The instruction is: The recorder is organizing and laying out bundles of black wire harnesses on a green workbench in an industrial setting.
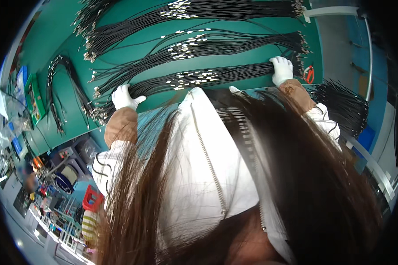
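We note one black cable bundle (194, 80) lying lengthwise along the bench's (53, 39) near edge. Our white-gloved left hand (125, 97) rests at its left part, thumb spread from the fingers. Our right hand (282, 71) lies at its right end, fingers bent; whether pinching, we cannot tell. Red-orange tool (311, 74): near the bench's right edge.

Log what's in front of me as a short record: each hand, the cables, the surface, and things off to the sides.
Surface: green tabletop
Left hand: white-gloved, at the left part of the nearest black cable bundle, thumb spread
Right hand: white-gloved, over that bundle's right part
Grip: unclear for both
Markings: white tags near mid-bundle
Beyond: more black bundles
Left side: bent cable bundle, green tray
Right side: red-orange looped item, kind unclear
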The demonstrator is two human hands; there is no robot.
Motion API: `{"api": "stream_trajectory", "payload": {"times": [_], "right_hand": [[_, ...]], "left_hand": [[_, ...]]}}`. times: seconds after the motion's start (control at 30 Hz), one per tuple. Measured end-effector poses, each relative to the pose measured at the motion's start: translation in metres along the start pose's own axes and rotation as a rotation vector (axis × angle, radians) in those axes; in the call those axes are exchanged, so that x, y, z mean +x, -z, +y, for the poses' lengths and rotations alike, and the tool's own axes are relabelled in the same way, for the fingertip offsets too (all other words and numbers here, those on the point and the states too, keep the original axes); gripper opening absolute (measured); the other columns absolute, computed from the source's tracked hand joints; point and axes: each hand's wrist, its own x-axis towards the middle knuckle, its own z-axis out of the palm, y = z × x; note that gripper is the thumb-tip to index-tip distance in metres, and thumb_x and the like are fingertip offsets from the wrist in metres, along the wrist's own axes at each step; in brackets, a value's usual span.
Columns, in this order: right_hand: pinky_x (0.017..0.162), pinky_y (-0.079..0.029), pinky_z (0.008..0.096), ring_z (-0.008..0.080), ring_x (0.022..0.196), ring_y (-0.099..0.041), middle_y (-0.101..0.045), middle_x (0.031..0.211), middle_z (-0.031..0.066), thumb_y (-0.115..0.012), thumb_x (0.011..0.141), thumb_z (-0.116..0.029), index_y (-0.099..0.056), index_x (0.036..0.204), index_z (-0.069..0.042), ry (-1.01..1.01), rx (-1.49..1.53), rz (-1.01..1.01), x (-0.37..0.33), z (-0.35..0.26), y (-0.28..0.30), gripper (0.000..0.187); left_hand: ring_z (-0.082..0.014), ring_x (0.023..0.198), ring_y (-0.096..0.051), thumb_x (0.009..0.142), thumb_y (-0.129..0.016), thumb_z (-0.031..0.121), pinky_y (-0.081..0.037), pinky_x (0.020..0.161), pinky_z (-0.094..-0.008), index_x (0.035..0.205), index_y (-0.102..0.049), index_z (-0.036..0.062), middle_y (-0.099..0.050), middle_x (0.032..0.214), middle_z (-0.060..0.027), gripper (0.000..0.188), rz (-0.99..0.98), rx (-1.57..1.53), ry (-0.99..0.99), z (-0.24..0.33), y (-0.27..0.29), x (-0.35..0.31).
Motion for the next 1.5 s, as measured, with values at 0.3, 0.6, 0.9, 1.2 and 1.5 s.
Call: {"api": "stream_trajectory", "payload": {"times": [0.3,0.6,0.9,1.2,1.5], "right_hand": [[0.099,-0.048,0.0384,0.0322,0.115,-0.061,-0.069,0.118,0.0100,-0.062,0.078,-0.003,-0.071,0.117,-0.020,-0.160,0.009,-0.561,0.064,0.005,0.024,0.044],[0.106,-0.038,0.0482,0.0279,0.128,-0.048,-0.053,0.136,0.0072,-0.076,0.072,-0.032,-0.049,0.137,-0.021,0.078,0.055,-0.183,0.028,-0.029,0.046,0.071],[0.112,-0.019,0.0656,0.0378,0.145,-0.025,-0.029,0.157,0.0151,-0.056,0.090,-0.052,-0.032,0.152,-0.011,0.306,0.136,-0.023,0.021,-0.144,-0.003,0.078],[0.114,-0.014,0.0660,0.0399,0.146,-0.023,-0.029,0.156,0.0176,-0.061,0.088,-0.050,-0.034,0.150,-0.011,0.304,0.164,-0.049,-0.005,-0.128,-0.002,0.078],[0.111,-0.029,0.0527,0.0287,0.126,-0.051,-0.062,0.128,0.0084,-0.053,0.096,-0.046,-0.060,0.128,-0.012,0.087,0.512,0.060,0.021,-0.138,0.009,0.048]], "left_hand": [[-0.0337,0.124,-0.057,0.069,-0.083,0.055,-0.044,0.104,-0.0401,0.135,-0.058,0.0021,-0.061,0.132,-0.0198,0.088,-0.851,-0.198,0.171,-0.039,0.005,0.048],[-0.0357,0.106,-0.060,0.073,-0.078,0.051,-0.049,0.091,-0.0465,0.117,-0.065,0.0071,-0.065,0.114,-0.0139,0.063,0.122,-0.154,0.023,0.054,0.031,0.008],[-0.0372,0.145,-0.025,0.085,-0.059,0.062,-0.017,0.116,-0.0578,0.150,-0.032,0.0022,-0.033,0.156,-0.0171,0.093,0.071,-0.062,-0.174,0.132,-0.048,0.018],[-0.0383,0.140,-0.035,0.089,-0.058,0.054,-0.025,0.113,-0.0560,0.146,-0.042,0.0040,-0.040,0.151,-0.0176,0.078,0.092,-0.144,-0.356,0.118,-0.037,-0.005],[-0.0308,0.103,-0.061,0.077,-0.075,0.021,-0.048,0.090,-0.0432,0.101,-0.072,0.0129,-0.068,0.106,-0.0078,0.025,0.300,-0.437,-0.085,0.119,-0.033,0.003]]}}
